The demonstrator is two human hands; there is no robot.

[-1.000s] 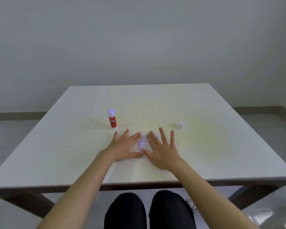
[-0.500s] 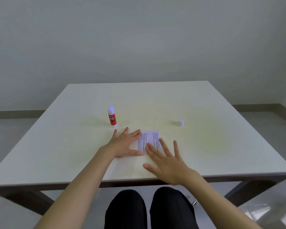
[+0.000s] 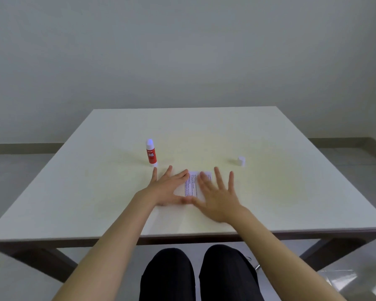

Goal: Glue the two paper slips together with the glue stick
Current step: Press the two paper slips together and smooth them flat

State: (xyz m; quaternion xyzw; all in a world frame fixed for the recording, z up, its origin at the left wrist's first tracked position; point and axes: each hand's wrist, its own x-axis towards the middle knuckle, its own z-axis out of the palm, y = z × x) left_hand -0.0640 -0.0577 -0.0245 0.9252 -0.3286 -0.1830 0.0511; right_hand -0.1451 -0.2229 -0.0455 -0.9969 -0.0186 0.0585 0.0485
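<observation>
Paper slips frame centre, pressed flat under both splayed hands, left, right; bonding step, next likely recap glue stick.

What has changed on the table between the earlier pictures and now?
The right hand, drawn back toward the table edge half a second ago, has moved forward again and lies flat on the printed paper. Nothing was picked up or let go. The left hand stayed pressed on the paper; the glue stick and its white cap did not move.
</observation>
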